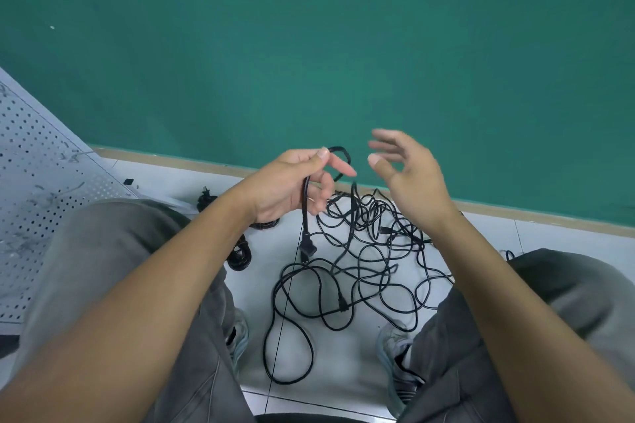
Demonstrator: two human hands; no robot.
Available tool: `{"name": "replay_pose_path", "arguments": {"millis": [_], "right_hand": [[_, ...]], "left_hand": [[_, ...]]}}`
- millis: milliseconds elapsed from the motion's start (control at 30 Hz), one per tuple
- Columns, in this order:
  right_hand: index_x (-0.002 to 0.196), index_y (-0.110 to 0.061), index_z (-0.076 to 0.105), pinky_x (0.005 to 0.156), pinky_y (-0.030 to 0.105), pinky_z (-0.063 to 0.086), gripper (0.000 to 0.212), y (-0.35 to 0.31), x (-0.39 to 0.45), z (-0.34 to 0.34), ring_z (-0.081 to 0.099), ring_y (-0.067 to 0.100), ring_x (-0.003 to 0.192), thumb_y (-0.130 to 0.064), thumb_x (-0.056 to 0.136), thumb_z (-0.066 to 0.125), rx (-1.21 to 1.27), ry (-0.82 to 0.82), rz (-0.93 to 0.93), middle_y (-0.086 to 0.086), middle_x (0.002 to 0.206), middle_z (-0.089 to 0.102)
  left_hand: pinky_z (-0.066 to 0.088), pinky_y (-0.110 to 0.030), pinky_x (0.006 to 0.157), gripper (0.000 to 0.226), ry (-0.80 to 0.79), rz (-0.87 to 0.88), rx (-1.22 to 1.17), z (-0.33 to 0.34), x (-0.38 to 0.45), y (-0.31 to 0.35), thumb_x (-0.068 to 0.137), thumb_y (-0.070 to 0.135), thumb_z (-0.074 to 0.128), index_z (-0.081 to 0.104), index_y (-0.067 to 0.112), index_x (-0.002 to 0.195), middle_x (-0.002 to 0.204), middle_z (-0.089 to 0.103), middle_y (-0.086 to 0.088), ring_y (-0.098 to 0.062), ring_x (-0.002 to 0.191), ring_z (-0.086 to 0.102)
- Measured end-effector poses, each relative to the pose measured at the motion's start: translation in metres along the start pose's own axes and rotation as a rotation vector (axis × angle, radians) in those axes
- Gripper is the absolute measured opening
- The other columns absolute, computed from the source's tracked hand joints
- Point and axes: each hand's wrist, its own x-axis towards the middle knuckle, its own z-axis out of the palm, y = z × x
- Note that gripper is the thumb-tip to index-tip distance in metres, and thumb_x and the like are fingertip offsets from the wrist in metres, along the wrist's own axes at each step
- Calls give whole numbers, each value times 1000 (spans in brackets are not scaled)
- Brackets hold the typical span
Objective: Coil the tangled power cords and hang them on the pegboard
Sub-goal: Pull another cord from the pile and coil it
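A tangle of black power cords (364,261) lies on the white tiled floor between my knees. My left hand (292,182) grips one black cord near its end; a loop arcs over my fingers and the plug (305,247) dangles below my palm. My right hand (409,172) hovers beside it with fingers spread, blurred, holding nothing. A white pegboard (37,161) leans at the far left, with bare hooks on it.
Two coiled black cords (240,256) lie on the floor by my left knee, another plug (205,196) behind them. A green wall (309,45) with a beige skirting stands close ahead. My shoes (391,347) flank the tangle.
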Motion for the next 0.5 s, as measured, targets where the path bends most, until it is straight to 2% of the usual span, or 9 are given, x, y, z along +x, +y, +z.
{"name": "replay_pose_path", "arguments": {"millis": [67, 133, 233, 333, 400, 500], "right_hand": [[139, -33, 55, 104, 19, 46, 45, -3, -3, 2, 52, 2, 128, -8, 101, 59, -14, -144, -122, -10, 138, 57], [133, -35, 59, 109, 25, 43, 44, 1, -3, 8, 50, 2, 131, -6, 101, 58, -51, -239, -154, -12, 137, 58], [112, -20, 68, 104, 32, 50, 27, 5, -2, 15, 65, 6, 109, 1, 98, 60, -80, -247, -132, -9, 112, 71], [95, -19, 64, 91, 36, 53, 19, 3, -1, 16, 66, 13, 88, -1, 98, 60, -132, -199, -119, -7, 90, 70], [94, -21, 59, 87, 39, 56, 17, 2, -2, 17, 68, 17, 83, -5, 102, 57, -85, -134, -79, -1, 88, 68], [99, -17, 56, 79, 41, 62, 16, -2, 0, 14, 69, 16, 73, -5, 105, 50, 148, 3, 41, 2, 94, 60]], "left_hand": [[38, -23, 46, 43, -45, -21, 20, 2, -2, 1, 112, 34, 33, 64, 4, 115, 60, 45, 0, -13, 44, 40], [32, -21, 44, 45, -70, -29, 9, 1, -3, 2, 111, 36, 34, 64, 4, 115, 59, 39, 0, -11, 43, 34], [29, -20, 42, 52, -84, -17, -9, 2, -4, 4, 106, 45, 36, 67, 4, 113, 62, 35, -1, -10, 43, 32], [33, -19, 44, 54, -84, 4, -72, 5, -5, 5, 101, 51, 41, 68, 5, 112, 66, 37, -2, -11, 47, 36], [45, -21, 55, 47, -65, 47, -119, 4, -3, 3, 103, 49, 46, 69, 10, 112, 71, 49, -1, -14, 58, 50], [56, -31, 83, 31, -6, 125, -46, -2, 1, 0, 101, 39, 56, 69, 12, 110, 87, 67, -2, -17, 84, 65]]}}
